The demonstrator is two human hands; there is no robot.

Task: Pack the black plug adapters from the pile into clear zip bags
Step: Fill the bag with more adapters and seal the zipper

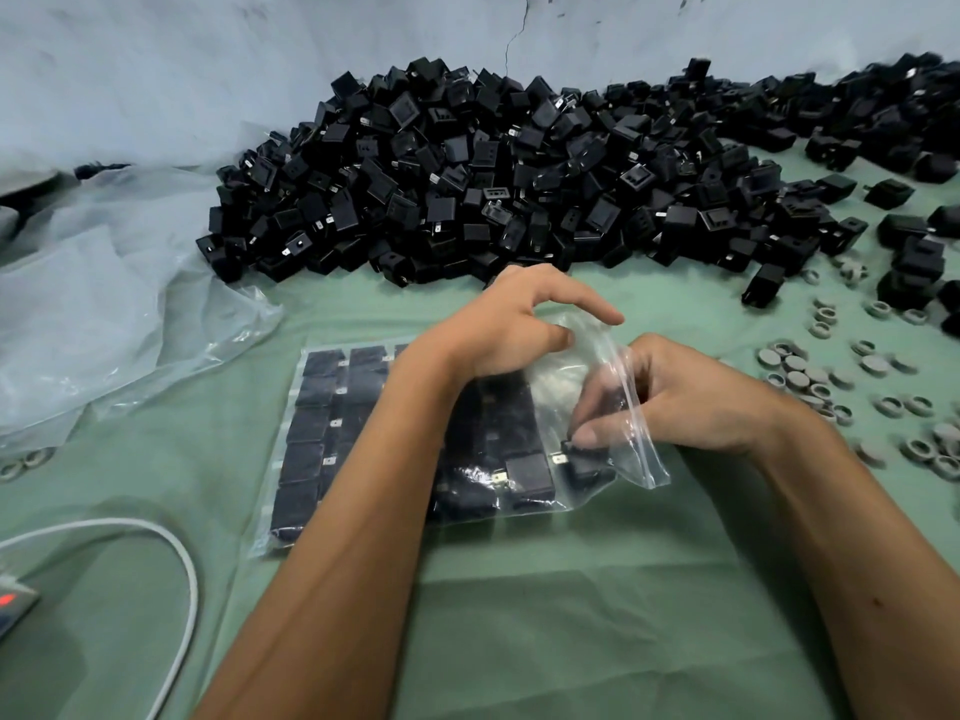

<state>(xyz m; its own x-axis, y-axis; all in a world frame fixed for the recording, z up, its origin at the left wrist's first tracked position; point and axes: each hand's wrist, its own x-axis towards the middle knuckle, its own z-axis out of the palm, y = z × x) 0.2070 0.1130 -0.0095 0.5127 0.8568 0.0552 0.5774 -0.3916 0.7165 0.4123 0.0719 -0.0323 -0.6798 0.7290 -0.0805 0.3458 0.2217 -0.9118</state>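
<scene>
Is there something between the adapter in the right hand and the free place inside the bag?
Nothing visible blocks it. The right hand already holds the adapter inside the bag's open mouth, which the left hand lifts. Packed adapters fill the rows to the left; the space beside them looks free.

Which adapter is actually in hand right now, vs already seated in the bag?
The adapter at the zip bag mouth, pinched by the right hand; the others lie in rows untouched.

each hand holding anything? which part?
Right hand pinches a black adapter at its top end, inside the zip bag. Left hand pinches the bag's open edge.
</scene>
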